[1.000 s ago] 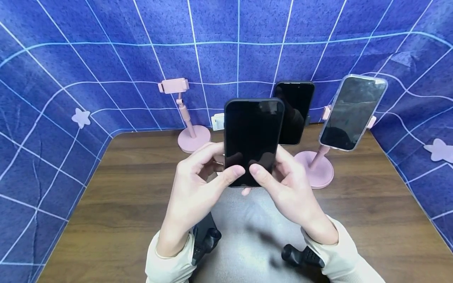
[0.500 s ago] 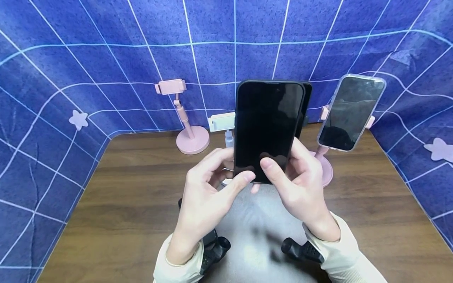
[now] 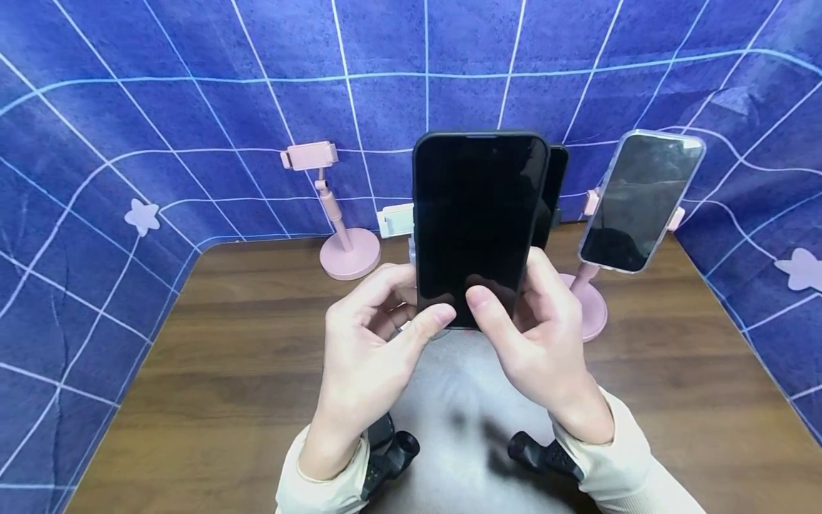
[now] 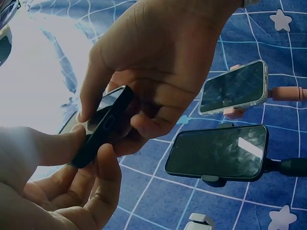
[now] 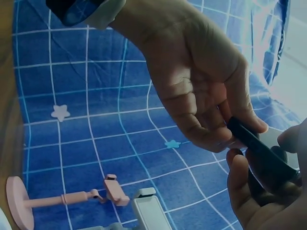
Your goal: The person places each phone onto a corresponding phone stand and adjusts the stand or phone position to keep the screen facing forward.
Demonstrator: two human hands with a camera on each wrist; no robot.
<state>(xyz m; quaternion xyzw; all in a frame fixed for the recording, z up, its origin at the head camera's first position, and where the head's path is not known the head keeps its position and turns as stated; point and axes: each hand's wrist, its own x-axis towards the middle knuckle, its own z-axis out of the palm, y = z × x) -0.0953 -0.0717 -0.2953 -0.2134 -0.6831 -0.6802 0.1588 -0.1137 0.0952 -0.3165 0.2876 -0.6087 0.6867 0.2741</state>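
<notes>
Both hands hold a dark-cased smartphone [image 3: 478, 221] in front of me, its black screen facing the head camera. My left hand [image 3: 372, 350] grips its lower left side, thumb on the bottom of the screen and fingers curled behind. On the lower right side my right hand [image 3: 546, 343] grips likewise, its thumb pressing on the glass. The left wrist view shows the phone's bottom edge [image 4: 109, 120] with its port between the two hands. Part of the fingers is hidden behind the phone.
A pink phone stand [image 3: 347, 253] without a phone stands back left. A pale stand's holder [image 3: 396, 220] shows behind the held phone. Farther right are a dark phone [image 4: 216, 153] on a black stand and a clear-cased phone [image 3: 642, 200] on a pink one. Behind hangs blue gridded cloth.
The held phone has risen and looks larger, moving right at first, then slightly back left. Both hands keep their grip and move along with it. The stands stay in place.
</notes>
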